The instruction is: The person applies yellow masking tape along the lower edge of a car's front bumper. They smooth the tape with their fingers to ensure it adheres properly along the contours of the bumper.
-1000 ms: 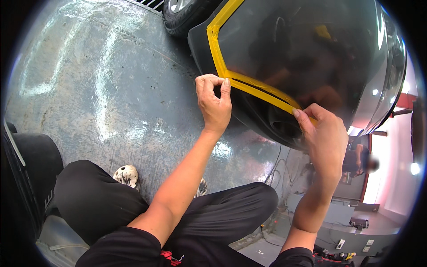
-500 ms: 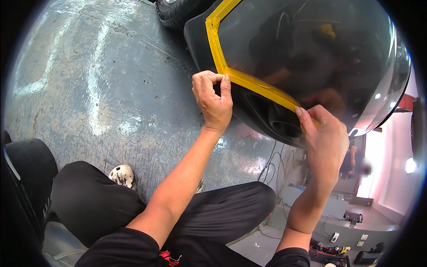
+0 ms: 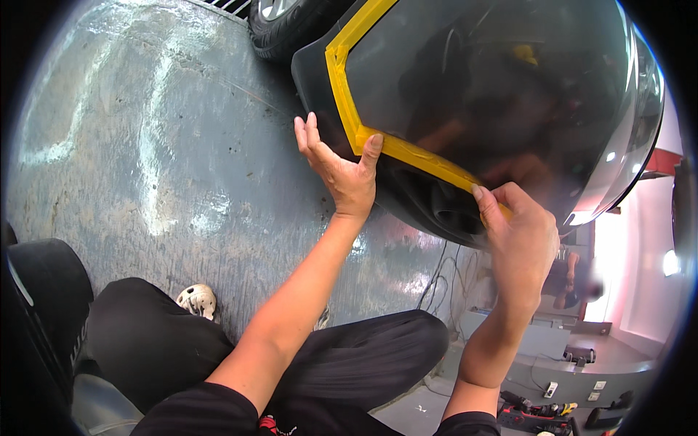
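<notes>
A strip of yellow masking tape [image 3: 429, 161] runs along the lower edge of a glossy dark car bumper [image 3: 465, 94], bends at a corner and goes up its left side. At that corner the thumb of my left hand [image 3: 347, 178] presses on the tape; its other fingers stretch up, spread away from the thumb. My right hand [image 3: 520, 236] is closed, thumb and fingers pinching the tape farther right along the lower edge. A bit of yellow shows between those fingers, the rest hidden by the hand. Below the tape is dark trim with a rounded recess [image 3: 454, 211].
A car tyre [image 3: 291, 33] stands at the top. The worn grey floor [image 3: 182, 145] spreads left, with cables [image 3: 436, 280] under the bumper. Tools [image 3: 538, 414] lie at lower right, near a low grey wall [image 3: 611, 378]. My bent knees are below my arms.
My left hand has gone from a pinch at the tape corner to spread fingers with the thumb on the tape. The right hand keeps its pinch; the whole view has shifted slightly.
</notes>
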### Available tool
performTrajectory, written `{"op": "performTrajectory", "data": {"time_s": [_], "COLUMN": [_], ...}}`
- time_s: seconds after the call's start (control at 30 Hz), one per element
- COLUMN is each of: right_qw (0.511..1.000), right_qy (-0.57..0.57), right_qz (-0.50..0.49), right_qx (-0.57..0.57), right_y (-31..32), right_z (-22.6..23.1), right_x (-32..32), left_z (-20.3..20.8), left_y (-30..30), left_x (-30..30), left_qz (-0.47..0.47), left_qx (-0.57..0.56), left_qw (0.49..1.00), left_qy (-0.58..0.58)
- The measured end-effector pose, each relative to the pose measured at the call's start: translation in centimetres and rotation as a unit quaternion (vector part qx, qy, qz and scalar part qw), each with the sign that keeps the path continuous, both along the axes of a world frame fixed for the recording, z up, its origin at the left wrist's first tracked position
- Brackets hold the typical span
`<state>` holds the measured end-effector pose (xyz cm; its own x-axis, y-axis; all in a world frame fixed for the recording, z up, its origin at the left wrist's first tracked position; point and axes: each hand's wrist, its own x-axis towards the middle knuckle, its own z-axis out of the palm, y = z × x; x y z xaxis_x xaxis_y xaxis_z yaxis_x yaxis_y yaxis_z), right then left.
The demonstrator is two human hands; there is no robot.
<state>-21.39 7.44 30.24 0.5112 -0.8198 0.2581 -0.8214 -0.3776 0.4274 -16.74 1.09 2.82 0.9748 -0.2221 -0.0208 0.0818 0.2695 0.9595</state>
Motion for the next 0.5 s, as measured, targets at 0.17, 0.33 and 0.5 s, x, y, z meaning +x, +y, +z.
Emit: {"op": "performTrajectory", "data": {"time_s": [0.17,0.33,0.5], "right_qw": [1.000,1.000,1.000], "right_qy": [-0.015,-0.020,-0.016], "right_qz": [-0.007,-0.001,0.015], "right_qx": [0.003,0.010,0.007], "right_y": [0.0,-0.2,-0.3], "right_z": [0.0,0.0,0.1], "right_x": [0.1,-0.2,-0.3], "left_z": [0.5,-0.7,-0.9], "left_y": [0.2,0.8,1.6], "left_x": [0.1,-0.8,-4.8], "left_qz": [-0.013,0.011,-0.058], "left_qx": [0.012,0.036,0.001], "left_qw": [1.000,0.990,0.964], "left_qy": [-0.019,-0.133,-0.261]}}
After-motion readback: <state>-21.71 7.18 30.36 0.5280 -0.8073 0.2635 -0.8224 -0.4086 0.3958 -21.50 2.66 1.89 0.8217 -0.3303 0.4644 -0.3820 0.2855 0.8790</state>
